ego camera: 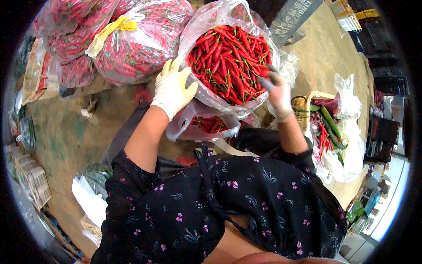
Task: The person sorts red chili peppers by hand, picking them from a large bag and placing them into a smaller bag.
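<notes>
A clear plastic bag stands wide at its mouth, full of red chili peppers. My left hand, in a pale glove, rests at the bag's left rim with fingers spread. At the right rim is my right hand, in a glove with dark fingertips; it is blurred, and whether it holds a pepper cannot be told. Below the full bag, nearer my body, is a second plastic bag with some red chili peppers in it.
Large tied bags of red peppers lie at the upper left. On the right, a basket stands beside white plastic bags, with green vegetables and red peppers. A grey panel bearing writing stands at the top right.
</notes>
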Tool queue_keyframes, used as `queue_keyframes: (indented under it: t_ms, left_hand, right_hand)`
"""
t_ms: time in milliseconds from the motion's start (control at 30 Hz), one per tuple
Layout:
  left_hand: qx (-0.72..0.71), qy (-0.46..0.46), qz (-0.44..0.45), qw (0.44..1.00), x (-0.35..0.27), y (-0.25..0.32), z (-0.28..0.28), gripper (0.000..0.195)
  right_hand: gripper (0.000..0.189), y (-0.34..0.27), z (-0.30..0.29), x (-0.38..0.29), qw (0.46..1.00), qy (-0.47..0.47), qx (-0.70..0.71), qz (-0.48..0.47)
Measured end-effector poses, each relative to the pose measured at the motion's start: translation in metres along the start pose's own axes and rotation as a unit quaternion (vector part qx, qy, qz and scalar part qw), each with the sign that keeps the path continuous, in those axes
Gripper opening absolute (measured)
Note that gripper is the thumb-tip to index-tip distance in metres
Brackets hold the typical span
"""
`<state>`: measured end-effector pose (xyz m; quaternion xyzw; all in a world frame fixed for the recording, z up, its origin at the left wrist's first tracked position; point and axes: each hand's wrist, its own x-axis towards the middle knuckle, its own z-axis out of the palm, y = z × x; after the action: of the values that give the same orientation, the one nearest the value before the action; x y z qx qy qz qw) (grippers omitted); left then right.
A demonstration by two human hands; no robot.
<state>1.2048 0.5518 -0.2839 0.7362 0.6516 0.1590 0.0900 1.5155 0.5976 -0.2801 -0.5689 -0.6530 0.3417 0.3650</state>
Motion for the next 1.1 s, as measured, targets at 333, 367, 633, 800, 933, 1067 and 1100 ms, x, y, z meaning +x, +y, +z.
queue_keyframes:
  t_ms: [333,367,633,800,933,1067,1100]
  left_hand:
    - [-0.023,0.033,0.030,0.999,-0.004,-0.004,0.002,0.041]
    - [-0.035,0.031,0.035,0.998,-0.003,-0.002,0.002,0.038]
    - [-0.004,-0.253,-0.015,0.967,-0.007,0.025,-0.020,0.049]
    - [0.071,-0.488,0.007,0.870,-0.029,0.022,0.008,0.068]
    - [0.117,-0.520,0.031,0.845,-0.039,0.025,0.023,0.056]
    - [0.109,-0.504,0.008,0.857,-0.043,0.010,0.042,0.036]
    - [0.094,-0.500,0.014,0.861,-0.040,0.013,0.036,0.033]
  right_hand:
    - [0.050,0.021,-0.270,-0.096,0.682,0.143,-0.653,0.296]
    - [0.052,0.012,-0.260,-0.095,0.694,0.150,-0.637,0.300]
    - [0.031,0.001,-0.031,-0.031,0.935,-0.052,-0.351,0.004]
    - [0.048,0.000,0.060,0.009,0.836,-0.188,-0.508,0.090]
    - [0.044,0.020,0.068,0.009,0.830,-0.206,-0.513,0.077]
    - [0.046,0.006,0.057,0.004,0.917,-0.079,-0.369,0.130]
    - [0.045,0.021,0.055,0.006,0.951,-0.045,-0.292,0.091]
